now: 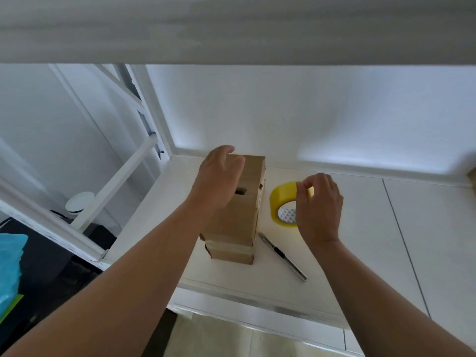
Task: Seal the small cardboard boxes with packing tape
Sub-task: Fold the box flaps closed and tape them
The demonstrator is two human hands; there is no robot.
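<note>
A stack of small brown cardboard boxes (238,220) stands on the white desk (360,240), the lowest ones showing tape bands at their near ends. My left hand (219,179) lies over the top box with relaxed fingers reaching past its far edge. Just right of the stack a yellow roll of packing tape (282,199) stands tilted on the desk. My right hand (319,207) pinches the roll's upper rim with thumb and fingertips and hides the roll's right side.
A utility knife (283,257) lies on the desk near the stack's front right corner. A white shelf (231,29) overhangs the desk. White rails (113,181) border the left; below them sit a round white object (78,202) and blue plastic (10,266).
</note>
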